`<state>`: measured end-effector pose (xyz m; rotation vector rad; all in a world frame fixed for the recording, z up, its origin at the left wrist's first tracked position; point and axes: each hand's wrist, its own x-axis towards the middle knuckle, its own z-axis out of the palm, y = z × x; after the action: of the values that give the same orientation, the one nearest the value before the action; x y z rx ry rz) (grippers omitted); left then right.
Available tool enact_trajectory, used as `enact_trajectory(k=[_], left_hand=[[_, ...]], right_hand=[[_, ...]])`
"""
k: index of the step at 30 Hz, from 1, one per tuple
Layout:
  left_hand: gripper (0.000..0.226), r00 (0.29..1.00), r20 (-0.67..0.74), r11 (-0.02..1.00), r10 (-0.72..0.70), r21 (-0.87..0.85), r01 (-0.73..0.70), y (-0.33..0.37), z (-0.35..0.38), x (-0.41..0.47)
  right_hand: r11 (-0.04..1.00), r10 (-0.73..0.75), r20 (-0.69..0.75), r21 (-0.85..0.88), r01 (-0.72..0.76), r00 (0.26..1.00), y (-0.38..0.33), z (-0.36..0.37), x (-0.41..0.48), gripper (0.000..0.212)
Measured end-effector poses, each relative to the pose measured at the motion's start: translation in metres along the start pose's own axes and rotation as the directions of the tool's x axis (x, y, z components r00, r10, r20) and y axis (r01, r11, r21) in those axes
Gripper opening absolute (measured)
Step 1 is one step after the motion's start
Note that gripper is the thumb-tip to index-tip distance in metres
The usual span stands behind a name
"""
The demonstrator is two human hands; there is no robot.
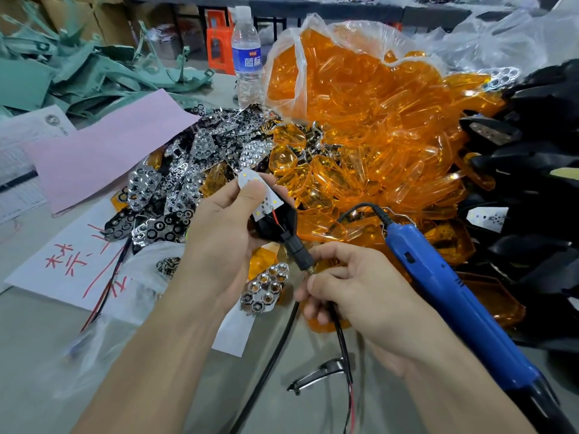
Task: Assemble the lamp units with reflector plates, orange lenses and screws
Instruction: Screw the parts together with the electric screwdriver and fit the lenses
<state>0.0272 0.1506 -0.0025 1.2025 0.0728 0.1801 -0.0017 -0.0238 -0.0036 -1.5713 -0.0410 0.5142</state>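
Observation:
My left hand (219,233) grips a black lamp unit (275,219) with a white LED board on top, my thumb pressing the board. Its black stem points down to the right. My right hand (354,289) pinches the unit's red and black wire (340,333) just below the stem's end. A chrome reflector plate (266,288) lies on the table under my hands. Orange lenses (360,145) spill from a clear bag behind. Several chrome reflector plates (194,170) are heaped at the left.
A blue electric screwdriver (451,296) lies at the right, beside my right forearm. Black lamp housings (532,189) pile at the far right. A water bottle (247,57), pink paper (109,145), green scraps (78,70) and a written sheet (78,264) sit around.

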Motion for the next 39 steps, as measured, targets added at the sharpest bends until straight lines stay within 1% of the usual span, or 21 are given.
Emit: enact_trajectory(k=[2, 4, 7, 10, 12, 14, 16, 18, 20, 22, 24, 27, 28, 29, 30, 32, 35, 36, 37, 39], left_hand=[[0.022, 1.000, 0.000, 0.999, 0.000, 0.038, 0.000, -0.003, 0.001, -0.001], [0.023, 1.000, 0.000, 0.998, -0.010, 0.056, 0.010, -0.004, 0.003, -0.002], [0.024, 0.999, 0.009, 0.996, -0.038, 0.078, 0.038, -0.003, 0.004, -0.002], [0.025, 0.996, 0.063, 0.996, -0.069, 0.064, 0.064, -0.003, 0.002, -0.001], [0.030, 0.994, 0.092, 0.995, -0.065, 0.079, 0.058, -0.004, 0.004, -0.002], [0.038, 0.997, 0.067, 0.981, 0.025, 0.189, -0.037, -0.008, 0.005, -0.002], [0.042, 0.985, -0.003, 0.938, 0.175, 0.303, -0.166, -0.011, 0.006, -0.003], [0.041, 0.954, -0.075, 0.918, 0.290, 0.303, -0.255, -0.013, 0.006, -0.004], [0.034, 0.932, -0.109, 0.921, 0.345, 0.229, -0.315, -0.012, 0.008, -0.005], [0.031, 0.925, -0.119, 0.925, 0.360, 0.175, -0.338, -0.010, 0.010, -0.006], [0.024, 0.943, -0.086, 0.940, 0.321, 0.151, -0.306, -0.007, 0.011, -0.008], [0.013, 0.976, 0.023, 0.958, 0.218, 0.188, -0.218, -0.006, 0.010, -0.010], [0.012, 0.977, 0.040, 0.953, 0.207, 0.217, -0.211, -0.006, 0.010, -0.011], [0.012, 0.975, 0.039, 0.944, 0.218, 0.244, -0.221, -0.007, 0.010, -0.012], [0.015, 0.969, 0.023, 0.933, 0.247, 0.266, -0.244, -0.007, 0.010, -0.012], [0.026, 0.944, -0.007, 0.899, 0.331, 0.306, -0.313, -0.008, 0.011, -0.012], [0.048, 0.877, 0.020, 0.794, 0.480, 0.414, -0.444, -0.010, 0.009, -0.012], [0.052, 0.871, 0.017, 0.782, 0.491, 0.432, -0.449, -0.011, 0.008, -0.012], [0.052, 0.883, 0.001, 0.798, 0.470, 0.426, -0.426, -0.010, 0.009, -0.012], [0.042, 0.931, -0.024, 0.875, 0.363, 0.351, -0.332, -0.009, 0.013, -0.014]], right_hand=[[1.000, -0.003, 0.026, -0.025, 0.003, 1.000, -0.001, 0.000, 0.000, 0.038], [1.000, 0.000, 0.050, -0.005, 0.000, 0.999, -0.002, 0.000, 0.001, 0.039], [0.999, -0.020, 0.051, 0.045, 0.018, 0.999, -0.003, 0.001, 0.000, 0.027], [0.997, -0.038, 0.039, 0.068, 0.036, 0.998, -0.002, 0.002, -0.001, 0.012], [0.997, -0.040, 0.055, 0.071, 0.036, 0.998, -0.001, 0.002, -0.001, 0.011], [0.996, -0.041, 0.045, 0.077, 0.038, 0.998, 0.000, 0.001, 0.000, 0.014], [0.995, -0.048, 0.022, 0.088, 0.045, 0.999, 0.000, 0.001, 0.001, 0.016], [0.991, -0.057, 0.035, 0.119, 0.053, 0.998, 0.001, 0.000, 0.002, 0.016], [0.988, -0.065, 0.076, 0.147, 0.053, 0.995, 0.002, 0.000, 0.002, 0.013], [0.984, -0.070, 0.111, 0.170, 0.051, 0.991, 0.002, 0.000, 0.003, 0.017], [0.976, -0.086, 0.123, 0.208, 0.059, 0.989, 0.003, 0.001, 0.003, 0.021], [0.964, -0.111, 0.113, 0.256, 0.079, 0.987, 0.003, 0.002, 0.004, 0.029], [0.960, -0.116, 0.098, 0.267, 0.087, 0.988, 0.004, 0.002, 0.005, 0.030], [0.958, -0.125, 0.084, 0.269, 0.098, 0.989, 0.004, 0.002, 0.005, 0.025], [0.958, -0.134, 0.075, 0.264, 0.110, 0.988, 0.004, 0.003, 0.005, 0.020], [0.957, -0.148, 0.080, 0.262, 0.122, 0.986, 0.004, 0.005, 0.004, 0.019], [0.949, -0.167, 0.095, 0.286, 0.133, 0.981, 0.002, 0.009, 0.002, 0.018], [0.945, -0.169, 0.100, 0.301, 0.132, 0.981, 0.001, 0.009, 0.002, 0.019], [0.940, -0.170, 0.104, 0.315, 0.130, 0.980, 0.001, 0.010, 0.001, 0.020], [0.934, -0.172, 0.108, 0.333, 0.127, 0.979, -0.001, 0.010, 0.000, 0.020]])
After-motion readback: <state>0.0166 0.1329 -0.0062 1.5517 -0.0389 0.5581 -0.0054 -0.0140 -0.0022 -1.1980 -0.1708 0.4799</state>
